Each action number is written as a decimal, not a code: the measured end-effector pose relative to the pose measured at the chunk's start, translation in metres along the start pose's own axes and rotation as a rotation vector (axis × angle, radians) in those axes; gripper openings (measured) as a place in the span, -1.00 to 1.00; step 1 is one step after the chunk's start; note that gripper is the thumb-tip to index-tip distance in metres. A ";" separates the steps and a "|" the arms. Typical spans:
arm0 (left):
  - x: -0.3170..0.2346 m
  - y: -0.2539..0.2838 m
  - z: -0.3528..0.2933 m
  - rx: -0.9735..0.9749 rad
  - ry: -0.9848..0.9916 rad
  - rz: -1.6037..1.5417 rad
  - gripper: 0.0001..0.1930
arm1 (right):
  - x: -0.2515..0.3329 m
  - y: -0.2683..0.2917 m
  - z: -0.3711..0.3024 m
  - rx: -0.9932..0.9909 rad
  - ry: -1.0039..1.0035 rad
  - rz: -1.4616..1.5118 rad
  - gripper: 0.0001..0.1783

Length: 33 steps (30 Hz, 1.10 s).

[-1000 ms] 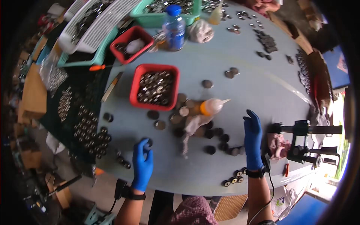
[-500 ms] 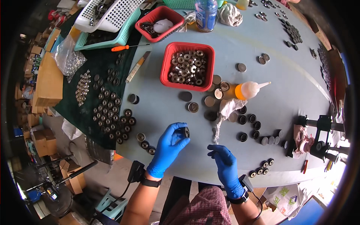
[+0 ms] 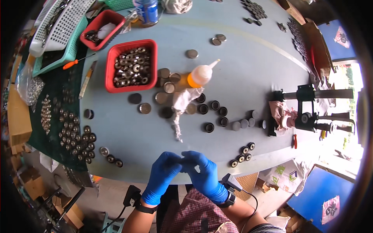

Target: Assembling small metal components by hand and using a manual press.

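Observation:
My blue-gloved left hand (image 3: 161, 176) and my blue-gloved right hand (image 3: 205, 176) meet over the table's near edge, fingertips together. The left fingers are curled closed around a small dark round part, now hidden by the gloves. On the right, thumb and fingers are bent into a pinch; what lies between them cannot be made out. Just beyond the hands a crumpled white cloth (image 3: 185, 101) trails a twisted end towards them. Several black ring-shaped caps (image 3: 209, 127) lie right of the cloth, and a few round metal-centred parts (image 3: 110, 159) sit left of my hands.
A red bin (image 3: 110, 73) of metal rings stands mid-left. An orange-and-clear squeeze bottle (image 3: 200, 76) lies beside round discs (image 3: 161, 97). A clamp-like fixture (image 3: 305, 110) occupies the right edge. Rows of round parts (image 3: 75, 134) cover the dark green cloth at left.
My hands have come together; the right moved left to meet the left one. The small round part in my left fingers has gone out of sight. The view has swung right.

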<state>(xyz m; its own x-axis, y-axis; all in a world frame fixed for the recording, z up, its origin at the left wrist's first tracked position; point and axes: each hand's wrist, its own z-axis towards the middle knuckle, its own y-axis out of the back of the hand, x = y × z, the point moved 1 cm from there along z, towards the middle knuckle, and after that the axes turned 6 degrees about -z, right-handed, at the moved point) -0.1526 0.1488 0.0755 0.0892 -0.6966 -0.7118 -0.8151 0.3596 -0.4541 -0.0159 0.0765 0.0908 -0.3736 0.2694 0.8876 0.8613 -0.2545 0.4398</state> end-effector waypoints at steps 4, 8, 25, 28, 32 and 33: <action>0.021 -0.015 0.009 -0.067 0.059 0.171 -0.85 | -0.006 0.021 -0.008 -0.020 -0.081 -0.088 -0.55; 0.032 -0.034 0.015 -0.038 0.030 0.522 -0.91 | -0.018 0.039 -0.021 0.037 0.009 -0.290 -0.49; 0.056 -0.065 0.033 0.147 -0.040 0.595 -0.74 | -0.122 0.164 -0.057 -0.301 -0.379 -0.673 -0.53; 0.050 -0.056 0.042 0.031 -0.172 0.672 -0.72 | -0.131 0.159 -0.053 -0.293 -0.314 -0.683 -0.53; 0.032 -0.054 0.055 -0.189 -0.560 1.032 -0.61 | -0.126 0.163 -0.046 -0.179 -0.365 -0.762 -0.57; 0.027 -0.054 0.059 -0.203 -0.564 1.040 -0.61 | -0.127 0.163 -0.045 -0.166 -0.383 -0.760 -0.59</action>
<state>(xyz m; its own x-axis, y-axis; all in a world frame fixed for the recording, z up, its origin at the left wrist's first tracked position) -0.0725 0.1474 0.0485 -0.4680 0.2579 -0.8452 -0.7165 0.4492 0.5338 0.1563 -0.0413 0.0563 -0.6601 0.7082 0.2506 0.3524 -0.0027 0.9358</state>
